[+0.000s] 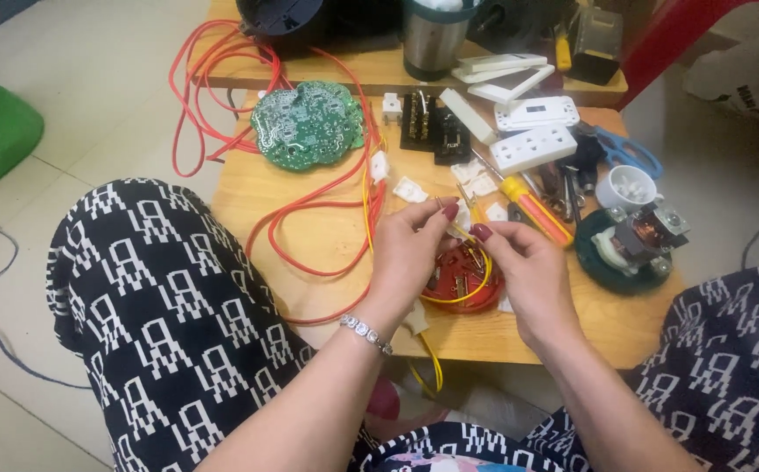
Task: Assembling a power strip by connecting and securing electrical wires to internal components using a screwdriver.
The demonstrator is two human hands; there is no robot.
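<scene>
A thin yellow wire loops over a round red plastic part; the left hand and right hand pinch its ends above the wooden bench.

Matt pale wood is seen on the table. Glossy plastic insul. is shown on the yellow wire and red wires. Smooth brushed metal is seen on the cup, upper centre.
</scene>
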